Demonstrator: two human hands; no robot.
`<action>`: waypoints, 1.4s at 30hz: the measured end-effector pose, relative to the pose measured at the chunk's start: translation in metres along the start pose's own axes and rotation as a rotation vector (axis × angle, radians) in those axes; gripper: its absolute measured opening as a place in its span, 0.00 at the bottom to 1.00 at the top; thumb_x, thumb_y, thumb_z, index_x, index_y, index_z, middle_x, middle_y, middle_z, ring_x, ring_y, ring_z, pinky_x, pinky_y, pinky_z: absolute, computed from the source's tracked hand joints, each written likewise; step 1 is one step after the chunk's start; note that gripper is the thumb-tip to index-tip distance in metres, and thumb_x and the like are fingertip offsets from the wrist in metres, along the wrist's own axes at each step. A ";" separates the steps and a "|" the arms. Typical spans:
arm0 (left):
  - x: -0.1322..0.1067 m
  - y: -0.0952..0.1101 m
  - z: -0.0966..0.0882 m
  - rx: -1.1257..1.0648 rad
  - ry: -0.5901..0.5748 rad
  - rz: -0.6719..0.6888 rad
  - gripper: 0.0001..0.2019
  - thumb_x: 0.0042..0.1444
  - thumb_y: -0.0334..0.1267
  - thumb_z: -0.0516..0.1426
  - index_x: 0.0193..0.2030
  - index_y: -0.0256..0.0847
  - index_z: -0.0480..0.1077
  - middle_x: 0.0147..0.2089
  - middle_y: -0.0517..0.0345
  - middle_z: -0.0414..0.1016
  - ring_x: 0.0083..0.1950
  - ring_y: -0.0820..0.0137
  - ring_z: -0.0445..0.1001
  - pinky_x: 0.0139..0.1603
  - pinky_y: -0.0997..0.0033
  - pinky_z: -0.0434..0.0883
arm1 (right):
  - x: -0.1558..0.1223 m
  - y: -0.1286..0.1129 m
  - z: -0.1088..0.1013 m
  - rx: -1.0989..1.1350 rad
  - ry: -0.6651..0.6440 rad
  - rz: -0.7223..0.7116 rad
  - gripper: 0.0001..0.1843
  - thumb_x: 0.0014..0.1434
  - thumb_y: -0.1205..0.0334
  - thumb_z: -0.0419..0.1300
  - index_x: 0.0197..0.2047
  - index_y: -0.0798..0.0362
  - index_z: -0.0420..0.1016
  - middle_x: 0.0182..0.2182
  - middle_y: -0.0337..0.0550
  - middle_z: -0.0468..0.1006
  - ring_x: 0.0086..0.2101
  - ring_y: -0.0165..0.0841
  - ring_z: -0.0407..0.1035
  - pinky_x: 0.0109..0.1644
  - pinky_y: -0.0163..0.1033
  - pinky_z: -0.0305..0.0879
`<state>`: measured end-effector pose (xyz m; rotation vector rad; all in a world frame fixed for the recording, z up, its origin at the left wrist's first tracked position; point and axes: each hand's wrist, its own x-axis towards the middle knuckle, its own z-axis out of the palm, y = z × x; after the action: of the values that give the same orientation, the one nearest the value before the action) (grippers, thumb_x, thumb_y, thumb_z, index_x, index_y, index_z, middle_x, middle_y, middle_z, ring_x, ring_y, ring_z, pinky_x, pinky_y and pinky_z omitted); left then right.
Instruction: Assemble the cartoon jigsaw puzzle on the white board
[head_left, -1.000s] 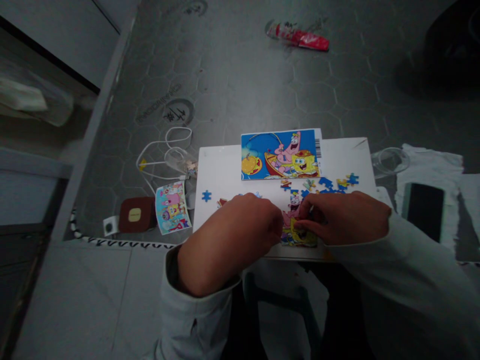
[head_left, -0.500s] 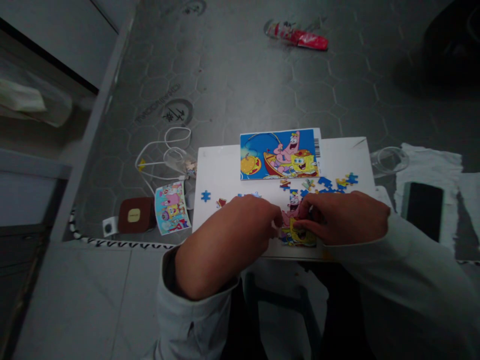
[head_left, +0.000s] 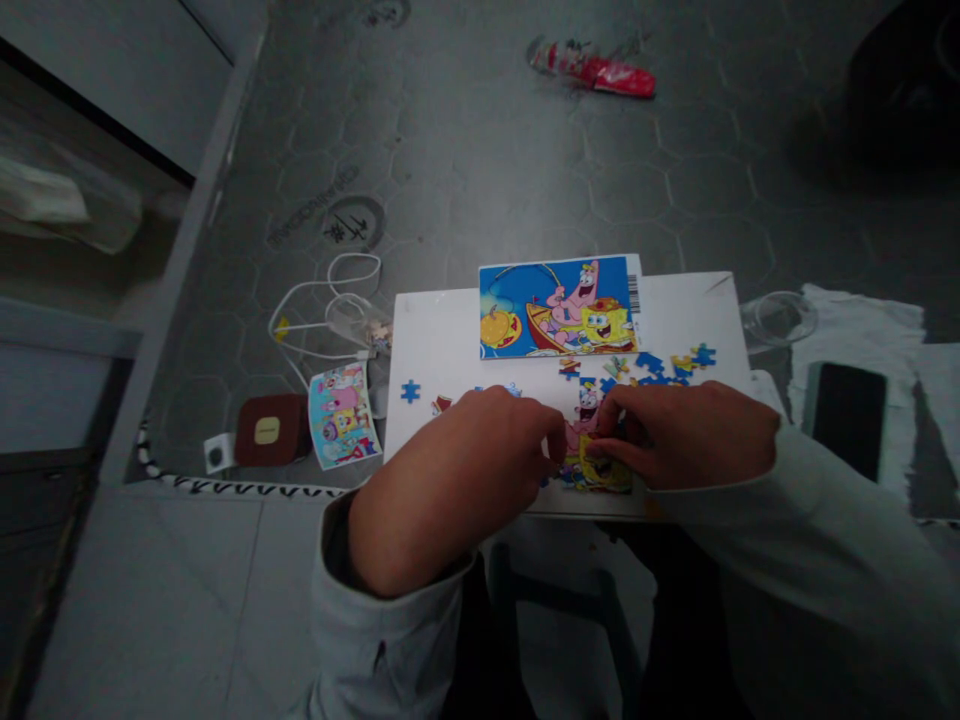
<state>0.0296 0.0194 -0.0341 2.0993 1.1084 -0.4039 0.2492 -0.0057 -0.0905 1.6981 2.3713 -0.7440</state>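
A partly joined jigsaw puzzle (head_left: pixel 600 478) with pink and yellow cartoon figures lies near the front edge of a white board-like surface (head_left: pixel 442 330). My right hand (head_left: pixel 667 432) is over its right side, thumb and forefinger pinched at a jigsaw piece in the yellow part. From the left, my left hand (head_left: pixel 510 440) reaches to the puzzle's left edge with curled fingers; what they hold is hidden. Loose blue jigsaw pieces (head_left: pixel 651 368) lie just beyond my right hand. Behind them rests the picture card (head_left: pixel 559 308) with the same figures.
A single blue piece (head_left: pixel 410 391) lies at the left of the surface. Left of it are a cartoon sheet (head_left: pixel 343 415), a brown box (head_left: pixel 271 430) and a white cable (head_left: pixel 292 290). At right are a clear cup (head_left: pixel 784 320) and a dark phone (head_left: pixel 847 420) on white paper.
Both hands stay almost in place over the puzzle. A bit of blue now shows beneath my left fingers. The view has shifted very slightly.
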 end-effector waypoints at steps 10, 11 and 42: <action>0.003 0.007 -0.002 0.024 -0.046 -0.061 0.13 0.63 0.30 0.55 0.41 0.43 0.82 0.39 0.51 0.83 0.41 0.57 0.81 0.44 0.56 0.73 | -0.002 -0.004 -0.001 -0.017 0.038 0.013 0.09 0.60 0.49 0.63 0.34 0.44 0.76 0.25 0.37 0.80 0.22 0.32 0.65 0.29 0.42 0.47; 0.003 0.008 -0.003 0.034 -0.047 -0.070 0.13 0.63 0.31 0.54 0.41 0.42 0.82 0.40 0.50 0.83 0.41 0.57 0.81 0.44 0.57 0.73 | -0.002 -0.004 -0.001 -0.019 0.044 0.010 0.09 0.59 0.49 0.63 0.34 0.44 0.75 0.25 0.37 0.80 0.21 0.32 0.65 0.29 0.42 0.47; 0.006 0.009 0.006 0.155 0.021 -0.104 0.12 0.64 0.38 0.57 0.42 0.38 0.81 0.34 0.45 0.79 0.41 0.57 0.80 0.44 0.61 0.75 | -0.002 -0.008 -0.001 -0.034 0.057 0.046 0.09 0.59 0.48 0.63 0.33 0.43 0.75 0.26 0.37 0.80 0.23 0.35 0.66 0.30 0.42 0.45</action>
<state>0.0413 0.0153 -0.0377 2.1900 1.2376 -0.5339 0.2424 -0.0092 -0.0864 1.7774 2.3590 -0.6528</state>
